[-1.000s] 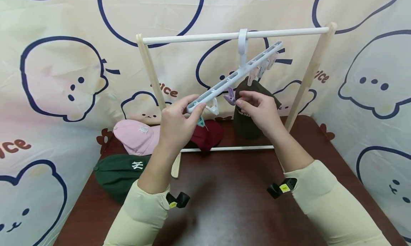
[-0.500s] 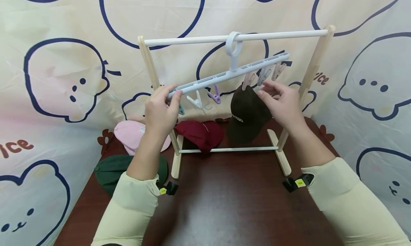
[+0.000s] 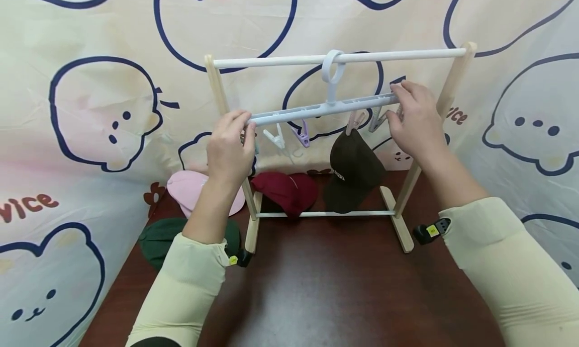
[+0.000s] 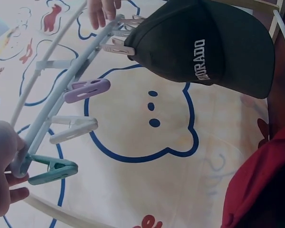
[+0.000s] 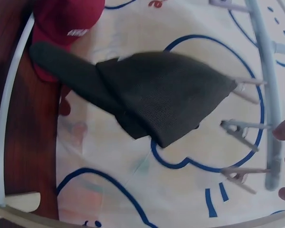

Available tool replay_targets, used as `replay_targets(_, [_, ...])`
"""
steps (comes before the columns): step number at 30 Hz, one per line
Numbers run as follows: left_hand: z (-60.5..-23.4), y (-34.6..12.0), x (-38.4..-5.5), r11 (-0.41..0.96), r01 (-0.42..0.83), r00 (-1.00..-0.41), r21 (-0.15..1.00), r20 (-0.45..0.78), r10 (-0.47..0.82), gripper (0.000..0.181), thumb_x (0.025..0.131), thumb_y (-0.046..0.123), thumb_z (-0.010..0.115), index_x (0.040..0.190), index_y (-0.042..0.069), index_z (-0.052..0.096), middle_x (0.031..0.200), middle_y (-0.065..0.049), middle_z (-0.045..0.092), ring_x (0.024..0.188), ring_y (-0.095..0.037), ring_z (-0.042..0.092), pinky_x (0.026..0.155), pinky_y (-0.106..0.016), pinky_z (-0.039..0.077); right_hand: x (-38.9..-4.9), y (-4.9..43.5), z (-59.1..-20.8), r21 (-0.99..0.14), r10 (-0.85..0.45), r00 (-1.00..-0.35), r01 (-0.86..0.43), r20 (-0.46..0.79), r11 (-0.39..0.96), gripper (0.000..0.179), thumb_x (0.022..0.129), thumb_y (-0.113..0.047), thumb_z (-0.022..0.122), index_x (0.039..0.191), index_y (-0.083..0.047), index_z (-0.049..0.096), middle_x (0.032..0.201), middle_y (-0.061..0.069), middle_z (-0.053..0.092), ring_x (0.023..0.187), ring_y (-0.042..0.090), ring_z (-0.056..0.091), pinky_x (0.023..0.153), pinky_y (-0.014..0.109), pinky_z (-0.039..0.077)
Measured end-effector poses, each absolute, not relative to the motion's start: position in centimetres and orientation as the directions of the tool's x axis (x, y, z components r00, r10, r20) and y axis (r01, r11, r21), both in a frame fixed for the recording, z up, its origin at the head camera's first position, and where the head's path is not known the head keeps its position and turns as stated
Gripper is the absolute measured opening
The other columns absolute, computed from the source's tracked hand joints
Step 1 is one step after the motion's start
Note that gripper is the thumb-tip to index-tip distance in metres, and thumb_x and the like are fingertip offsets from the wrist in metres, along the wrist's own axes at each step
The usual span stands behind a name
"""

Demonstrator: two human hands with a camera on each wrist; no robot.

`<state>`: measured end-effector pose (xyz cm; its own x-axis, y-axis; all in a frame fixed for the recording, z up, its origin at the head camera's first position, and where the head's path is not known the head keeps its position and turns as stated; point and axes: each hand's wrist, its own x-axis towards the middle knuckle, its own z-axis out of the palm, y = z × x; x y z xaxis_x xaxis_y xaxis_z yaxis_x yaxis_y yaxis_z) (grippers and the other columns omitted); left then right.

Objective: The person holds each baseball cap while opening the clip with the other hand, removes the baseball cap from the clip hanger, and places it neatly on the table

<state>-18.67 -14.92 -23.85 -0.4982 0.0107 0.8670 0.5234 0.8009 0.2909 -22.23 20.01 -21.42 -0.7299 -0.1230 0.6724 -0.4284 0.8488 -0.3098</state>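
A pale blue clip hanger (image 3: 312, 109) hangs by its ring hook from the rack's white top rod (image 3: 280, 60). My left hand (image 3: 230, 146) grips its left end; my right hand (image 3: 418, 120) holds the right end, fingers over the bar and thumb below. Beneath the bar dangle a green clip (image 4: 54, 170), a white clip (image 4: 75, 128), a purple clip (image 4: 88, 90) and several pale clips (image 5: 242, 130) at the right. One pinkish clip (image 4: 118, 47) bites the crown of a dark cap (image 3: 355, 168), which hangs with its brim down.
A wooden rack (image 3: 409, 186) stands on the brown table (image 3: 325, 286). Behind its lower rod lies a dark red cap (image 3: 287, 191). Pink (image 3: 185, 188) and green caps (image 3: 158, 241) lie at the left, partly behind the left arm. A patterned cloth (image 3: 113, 30) backs the table.
The hanger has swung from a steep tilt to nearly level and square to the view. My right hand has moved from by the purple clip, past the pale clips, to the bar's right end.
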Motion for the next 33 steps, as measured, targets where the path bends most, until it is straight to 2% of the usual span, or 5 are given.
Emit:
replay_targets(10, [-24.5, -14.7, -19.4, 0.845, 0.471, -0.572, 0.252, 0.817, 0.075, 0.042, 0.094, 0.011, 0.061, 0.132, -0.008, 0.056, 0.139, -0.021, 0.055, 0.137, -0.033, 0.045, 0.117, -0.039, 0.032, -22.7, 20.6, -22.8, -0.236, -0.121, -0.624, -0.457, 0.772, 0.858, 0.040, 0.089, 0.005, 0.057, 0.129, 0.003, 0.060, 0.128, 0.026, 0.053, 0.133, 0.039, 0.041, 0.121, 0.040, 0.021])
replay_targets(17, [-24.7, -14.2, -20.1, 0.885, 0.422, -0.616, 0.197, 0.779, 0.120, 0.051, 0.095, 0.014, 0.060, 0.138, -0.010, 0.047, 0.147, -0.026, 0.044, 0.143, -0.038, 0.034, 0.121, -0.042, 0.022, -21.5, 20.6, -23.2, -0.244, -0.076, -0.586, -0.447, 0.807, 0.860, 0.038, 0.090, 0.004, 0.055, 0.126, -0.004, 0.065, 0.124, 0.025, 0.053, 0.132, 0.038, 0.040, 0.117, 0.047, 0.027])
replay_targets(22, [-24.6, -13.4, -21.0, 0.899, 0.404, -0.638, 0.170, 0.757, 0.143, 0.051, 0.093, 0.014, 0.062, 0.137, -0.008, 0.049, 0.144, -0.024, 0.049, 0.142, -0.039, 0.037, 0.120, -0.045, 0.024, -20.6, 20.7, -23.3, -0.260, -0.023, -0.539, -0.443, 0.842, 0.858, 0.038, 0.092, 0.002, 0.051, 0.122, -0.010, 0.069, 0.120, 0.022, 0.053, 0.123, 0.037, 0.041, 0.100, 0.049, 0.037])
replay_targets(28, [-24.5, -12.1, -22.1, 0.914, 0.387, -0.640, 0.120, 0.748, 0.173, 0.049, 0.089, 0.011, 0.058, 0.135, -0.005, 0.050, 0.140, -0.019, 0.053, 0.138, -0.036, 0.042, 0.113, -0.054, 0.035, -19.4, 20.6, -23.2, -0.251, -0.015, -0.484, -0.481, 0.875, 0.840, 0.035, 0.090, 0.004, 0.051, 0.115, -0.007, 0.073, 0.113, 0.023, 0.056, 0.111, 0.042, 0.044, 0.089, 0.050, 0.033])
replay_targets(33, [-24.5, -10.7, -22.5, 0.916, 0.376, -0.686, 0.140, 0.707, 0.173, 0.053, 0.087, 0.012, 0.054, 0.138, -0.001, 0.049, 0.143, -0.016, 0.051, 0.140, -0.036, 0.039, 0.112, -0.056, 0.035, -17.9, 20.3, -22.7, -0.267, 0.003, -0.466, -0.503, 0.885, 0.822, 0.032, 0.089, 0.002, 0.053, 0.111, -0.005, 0.075, 0.108, 0.022, 0.057, 0.105, 0.039, 0.044, 0.083, 0.046, 0.031])
